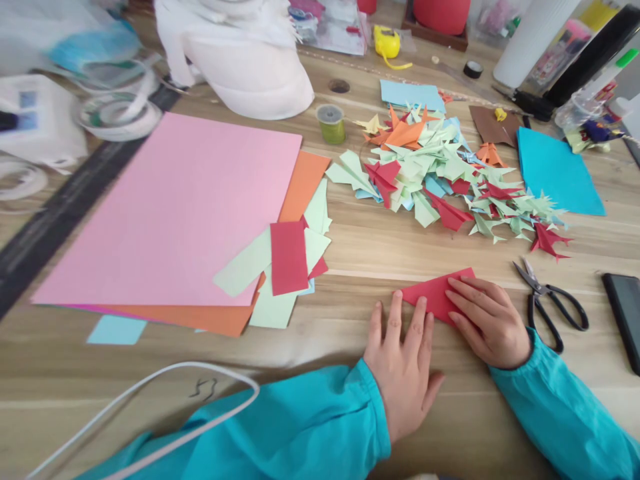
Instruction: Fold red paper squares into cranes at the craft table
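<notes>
A small folded piece of red paper (pixel 431 297) lies flat on the wooden table between my hands. My left hand (pixel 403 360) lies on the table with fingers stretched, its fingertips touching the paper's near left edge. Across the paper's right end rests my right hand (pixel 487 321), fingers extended and flat, hiding part of it. Black-handled scissors (pixel 543 297) lie just right of that hand, blades slightly apart. Beyond the paper spreads a heap of folded paper pieces (pixel 425 167) in pale green, red, orange and blue.
At left lie a large pink sheet (pixel 185 213), an orange sheet (pixel 307 180) and a red paper rectangle (pixel 289 259). A spool (pixel 331 124) stands behind. A blue sheet (pixel 557 173) and phone-like black object (pixel 623 317) are at right. A white cable (pixel 200 364) crosses my left sleeve.
</notes>
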Demonstrator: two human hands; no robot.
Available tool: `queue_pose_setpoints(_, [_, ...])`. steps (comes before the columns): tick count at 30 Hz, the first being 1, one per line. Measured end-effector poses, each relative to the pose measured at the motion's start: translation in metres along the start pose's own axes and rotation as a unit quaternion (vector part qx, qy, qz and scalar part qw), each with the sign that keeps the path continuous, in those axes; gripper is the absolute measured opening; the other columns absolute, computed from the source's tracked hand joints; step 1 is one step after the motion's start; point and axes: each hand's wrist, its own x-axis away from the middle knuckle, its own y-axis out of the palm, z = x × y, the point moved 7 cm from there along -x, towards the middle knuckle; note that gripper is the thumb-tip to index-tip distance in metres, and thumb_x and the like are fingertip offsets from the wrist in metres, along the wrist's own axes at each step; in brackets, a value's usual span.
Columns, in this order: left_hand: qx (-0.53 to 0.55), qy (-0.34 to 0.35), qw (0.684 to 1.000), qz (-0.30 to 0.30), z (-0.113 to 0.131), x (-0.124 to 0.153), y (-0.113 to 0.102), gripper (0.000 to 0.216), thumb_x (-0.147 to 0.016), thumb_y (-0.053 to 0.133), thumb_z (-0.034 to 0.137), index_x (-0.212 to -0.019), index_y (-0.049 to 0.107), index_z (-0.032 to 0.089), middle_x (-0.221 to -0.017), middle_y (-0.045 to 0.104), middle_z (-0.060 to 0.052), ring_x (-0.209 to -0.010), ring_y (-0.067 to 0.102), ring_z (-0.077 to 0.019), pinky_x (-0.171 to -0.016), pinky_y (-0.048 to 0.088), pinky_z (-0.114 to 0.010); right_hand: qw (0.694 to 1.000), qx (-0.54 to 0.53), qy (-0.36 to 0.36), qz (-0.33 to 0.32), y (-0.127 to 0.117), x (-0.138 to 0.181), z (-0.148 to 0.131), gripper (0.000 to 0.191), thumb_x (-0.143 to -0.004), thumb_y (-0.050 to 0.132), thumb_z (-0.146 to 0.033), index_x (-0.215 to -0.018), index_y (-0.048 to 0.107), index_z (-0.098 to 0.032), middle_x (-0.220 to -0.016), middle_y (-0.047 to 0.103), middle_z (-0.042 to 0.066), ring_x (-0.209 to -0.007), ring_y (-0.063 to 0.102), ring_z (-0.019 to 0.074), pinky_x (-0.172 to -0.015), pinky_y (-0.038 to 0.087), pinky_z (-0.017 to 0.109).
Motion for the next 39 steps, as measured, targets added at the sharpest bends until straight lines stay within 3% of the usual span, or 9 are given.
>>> queue_pose_setpoints(39, [-0.009,-0.001,1.0,-0.004,0.001,-0.0009,-0.0014,0.071,-0.077,0.041,0.057,-0.13,0.042,0.011,-0.144,0.027,-0.015,-0.129,0.014,-0.0455,-0.099,0.017,-0.061,1.0,0.01,-0.013,-0.003,-0.0013,-0.0001,-0.0011,0.034,-0.077,0.059,-0.02,-0.111,0.06,-0.015,-0.117,0.06,0.011,-0.109,0.052,0.0254,-0.089,0.047,0.042])
